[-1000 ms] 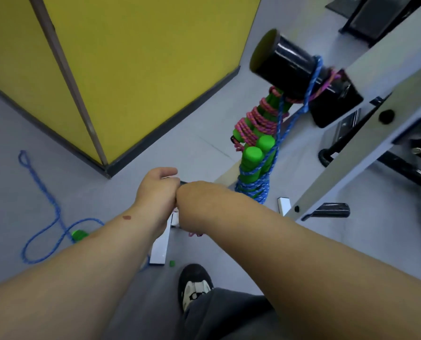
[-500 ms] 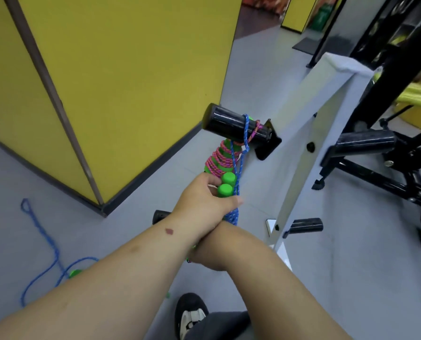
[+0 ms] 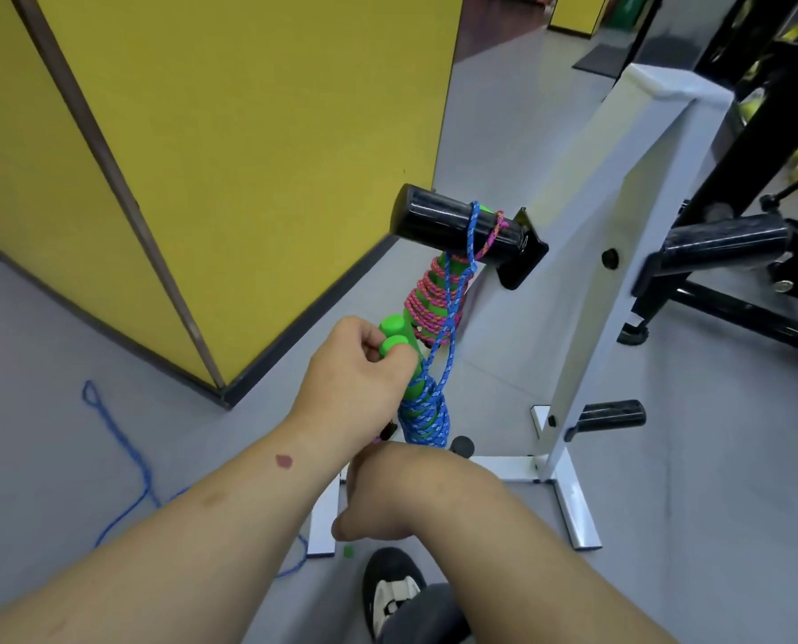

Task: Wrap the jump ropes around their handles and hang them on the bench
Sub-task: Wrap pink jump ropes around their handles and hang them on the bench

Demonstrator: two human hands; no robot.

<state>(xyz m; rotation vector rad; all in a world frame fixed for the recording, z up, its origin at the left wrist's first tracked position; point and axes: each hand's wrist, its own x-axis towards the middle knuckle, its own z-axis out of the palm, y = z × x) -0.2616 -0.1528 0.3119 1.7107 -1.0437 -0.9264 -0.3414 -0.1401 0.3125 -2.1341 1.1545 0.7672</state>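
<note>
A blue jump rope bundle [image 3: 427, 411], wound round two green handles [image 3: 394, 337], hangs by a blue loop from the black foam roller [image 3: 434, 220] of the white bench [image 3: 587, 281]. My left hand [image 3: 355, 369] grips the tops of those green handles. Behind it a pink rope bundle [image 3: 427, 299] on green handles hangs from the same roller. My right hand [image 3: 378, 495] is bent down just below the left hand; its fingers are hidden, and a bit of pink cord [image 3: 378, 439] shows at its upper edge. A loose blue rope [image 3: 118, 434] lies on the floor at left.
A yellow partition [image 3: 248, 155] with a dark corner base stands left of the bench. The bench's white foot bars [image 3: 578, 518] lie on the grey floor by my shoe [image 3: 392, 592]. Black gym equipment [image 3: 736, 271] fills the right side. A small green piece [image 3: 348, 551] lies on the floor.
My left hand rose from beside the right hand and took hold of the blue bundle's green handles. My right hand dropped below it. The view lifted toward the bench.
</note>
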